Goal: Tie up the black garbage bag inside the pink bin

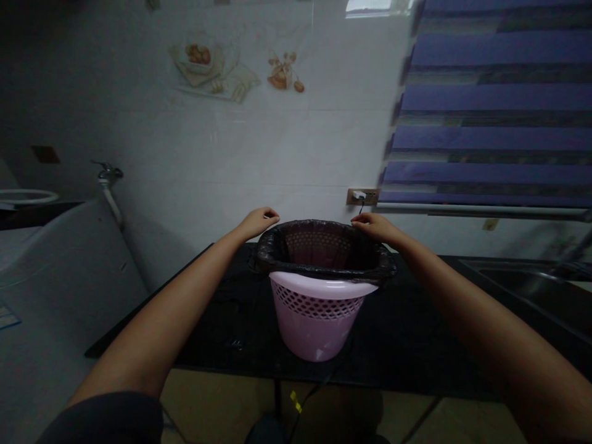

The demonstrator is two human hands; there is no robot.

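A pink plastic basket (319,333) with a band of holes below its rim stands upright on the black counter. A black garbage bag (324,271) lines it, with the bag's edge folded outward over most of the rim; part of the pink front rim shows below the fold. At the far left of the opening, my left hand (259,223) has its fingers curled in a pinch at the bag's edge. Opposite it, at the far right, my right hand (375,228) pinches the bag's edge. Both sets of fingertips are partly hidden.
The black counter (416,345) runs to a metal sink (518,283) on the right. A white washing machine (60,296) and a wall tap (108,172) are at left. Behind the basket, a plug sits in the wall socket (363,197); a striped blind (490,117) hangs at right.
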